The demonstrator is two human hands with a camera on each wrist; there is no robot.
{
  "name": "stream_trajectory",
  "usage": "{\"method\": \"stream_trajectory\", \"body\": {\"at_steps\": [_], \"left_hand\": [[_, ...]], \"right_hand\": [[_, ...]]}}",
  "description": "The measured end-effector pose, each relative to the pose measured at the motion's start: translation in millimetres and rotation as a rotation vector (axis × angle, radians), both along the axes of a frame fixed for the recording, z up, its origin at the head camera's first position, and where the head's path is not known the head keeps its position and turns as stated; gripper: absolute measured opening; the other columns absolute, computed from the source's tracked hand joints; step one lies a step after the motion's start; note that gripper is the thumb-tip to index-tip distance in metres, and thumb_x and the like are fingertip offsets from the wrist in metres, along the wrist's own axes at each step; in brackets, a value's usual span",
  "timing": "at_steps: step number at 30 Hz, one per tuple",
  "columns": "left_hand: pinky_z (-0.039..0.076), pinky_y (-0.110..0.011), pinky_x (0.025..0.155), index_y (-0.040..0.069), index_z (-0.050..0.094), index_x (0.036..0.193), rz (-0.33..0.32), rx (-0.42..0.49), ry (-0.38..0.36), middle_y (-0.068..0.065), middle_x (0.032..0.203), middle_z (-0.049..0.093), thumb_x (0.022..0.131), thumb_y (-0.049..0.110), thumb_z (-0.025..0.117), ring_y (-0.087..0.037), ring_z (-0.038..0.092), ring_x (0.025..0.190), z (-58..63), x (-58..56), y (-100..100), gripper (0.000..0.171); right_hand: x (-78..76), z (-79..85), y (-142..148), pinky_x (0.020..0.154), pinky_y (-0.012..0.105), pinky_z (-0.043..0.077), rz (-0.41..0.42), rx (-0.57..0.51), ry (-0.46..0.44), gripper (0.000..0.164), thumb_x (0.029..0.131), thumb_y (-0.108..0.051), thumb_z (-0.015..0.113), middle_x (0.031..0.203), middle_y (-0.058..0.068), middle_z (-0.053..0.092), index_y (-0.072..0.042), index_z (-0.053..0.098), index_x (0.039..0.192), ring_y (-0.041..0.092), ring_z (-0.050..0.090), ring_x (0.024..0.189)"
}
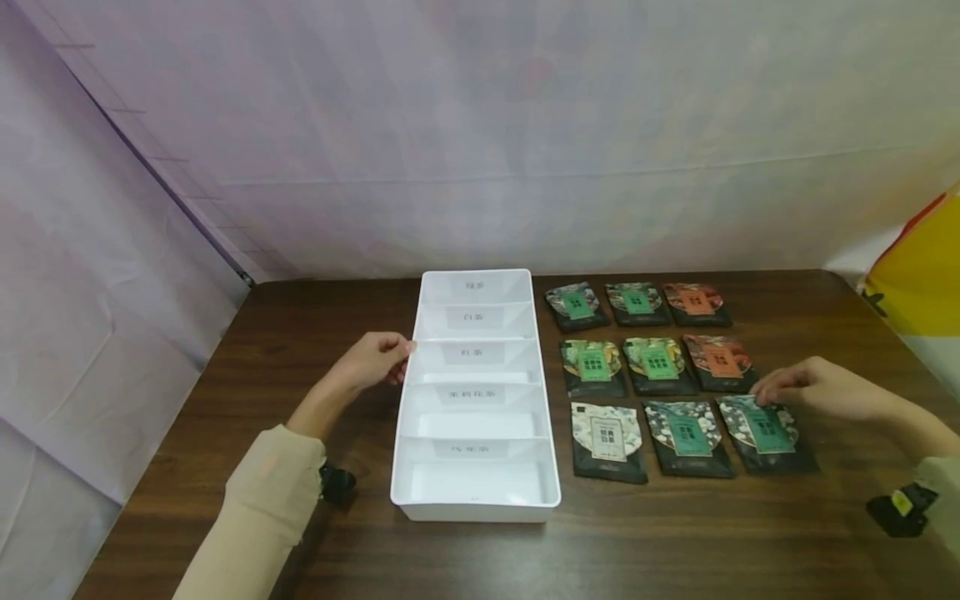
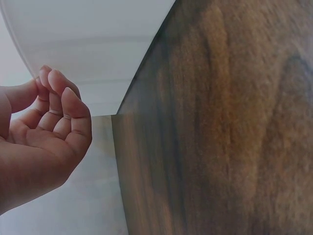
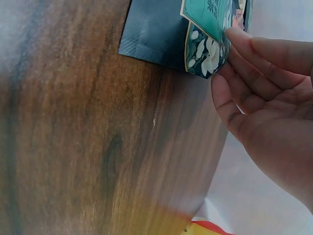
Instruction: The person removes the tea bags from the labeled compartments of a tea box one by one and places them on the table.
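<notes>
My left hand (image 1: 375,360) pinches the left rim of a long white divided box (image 1: 477,510) between thumb and fingertips. The same pinch shows beside the white wall in the left wrist view. At the right, thumb and fingers of my right hand (image 1: 832,390) pinch the top edge of a dark tea packet (image 1: 776,446) with a green label and white flower print. That packet is the front right one of a grid. In the right wrist view, the fingertips are right at its printed edge, and its far part is hidden behind them.
Right of the box lie rows of packets: a white-topped one (image 1: 607,442), a green-labelled one (image 1: 690,440), yellow-green ones (image 1: 658,367) and orange-labelled ones (image 1: 722,364). Labelled dividers split the box into several compartments. A pale curtain (image 1: 480,150) hangs behind the wooden table (image 1: 645,550).
</notes>
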State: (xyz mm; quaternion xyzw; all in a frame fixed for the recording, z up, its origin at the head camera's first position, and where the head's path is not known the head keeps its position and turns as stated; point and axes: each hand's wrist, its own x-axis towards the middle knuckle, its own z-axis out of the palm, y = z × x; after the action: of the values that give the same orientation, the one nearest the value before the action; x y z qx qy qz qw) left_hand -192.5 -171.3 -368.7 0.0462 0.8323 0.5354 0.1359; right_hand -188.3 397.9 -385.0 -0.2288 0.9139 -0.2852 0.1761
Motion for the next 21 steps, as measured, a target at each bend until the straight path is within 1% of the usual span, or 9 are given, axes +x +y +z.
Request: {"method": "stream_trajectory", "body": {"at_steps": [6, 9, 11, 15, 17, 21], "left_hand": [[0.045, -0.026, 0.055, -0.005, 0.054, 0.082, 0.004, 0.004, -0.005, -0.009, 0.066, 0.051, 0.096, 0.011, 0.046, -0.014, 0.049, 0.059, 0.5, -0.2, 0.2, 0.023], [0.045, -0.026, 0.056, -0.005, 0.054, 0.082, 0.009, 0.001, -0.009, -0.009, 0.067, 0.051, 0.096, 0.012, 0.046, -0.014, 0.05, 0.059, 0.7, -0.4, 0.2, 0.023], [0.045, -0.027, 0.056, -0.006, 0.054, 0.083, 0.01, -0.003, -0.01, -0.009, 0.067, 0.051, 0.096, 0.012, 0.046, -0.014, 0.05, 0.059, 0.7, -0.5, 0.0, 0.023], [0.046, -0.028, 0.057, -0.006, 0.054, 0.083, 0.011, -0.009, -0.007, -0.007, 0.066, 0.051, 0.096, 0.013, 0.046, -0.014, 0.049, 0.059, 0.8, -0.7, -0.2, 0.024], [0.045, -0.027, 0.056, -0.006, 0.054, 0.083, 0.01, -0.013, -0.004, -0.007, 0.066, 0.051, 0.096, 0.013, 0.046, -0.014, 0.049, 0.059, 1.0, -0.7, -0.2, 0.024], [0.045, -0.026, 0.056, -0.006, 0.054, 0.083, 0.01, -0.013, -0.001, -0.006, 0.065, 0.05, 0.096, 0.012, 0.046, -0.013, 0.049, 0.059, 1.3, -0.5, 0.4, 0.024]], "right_hand": [[1.4, 1.9, -2.8, 0.069, 0.02, 0.047, -0.012, -0.003, -0.031, 0.019, 0.092, -0.002, 0.049, 0.105, 0.013, 0.063, -0.005, 0.068, 0.092, -0.007, 0.053, 0.088], [1.8, 3.8, -4.0, 0.069, 0.02, 0.047, -0.009, -0.002, -0.047, 0.019, 0.093, -0.003, 0.049, 0.107, 0.01, 0.063, -0.004, 0.068, 0.094, -0.008, 0.053, 0.089], [2.2, 4.3, -4.7, 0.069, 0.02, 0.047, -0.003, 0.0, -0.039, 0.019, 0.093, -0.003, 0.049, 0.107, 0.008, 0.063, -0.004, 0.068, 0.094, -0.007, 0.053, 0.089], [3.5, 4.5, -5.1, 0.069, 0.019, 0.047, 0.006, 0.004, -0.032, 0.018, 0.092, -0.003, 0.05, 0.107, 0.009, 0.063, -0.004, 0.068, 0.094, -0.009, 0.052, 0.09], [4.2, 4.2, -4.9, 0.069, 0.018, 0.047, 0.007, 0.0, -0.033, 0.018, 0.092, -0.003, 0.05, 0.107, 0.007, 0.064, -0.003, 0.068, 0.094, -0.009, 0.051, 0.091], [5.3, 4.5, -3.7, 0.068, 0.018, 0.047, 0.011, -0.015, -0.036, 0.017, 0.092, -0.003, 0.051, 0.108, -0.006, 0.063, -0.002, 0.068, 0.097, -0.009, 0.052, 0.091]]}}
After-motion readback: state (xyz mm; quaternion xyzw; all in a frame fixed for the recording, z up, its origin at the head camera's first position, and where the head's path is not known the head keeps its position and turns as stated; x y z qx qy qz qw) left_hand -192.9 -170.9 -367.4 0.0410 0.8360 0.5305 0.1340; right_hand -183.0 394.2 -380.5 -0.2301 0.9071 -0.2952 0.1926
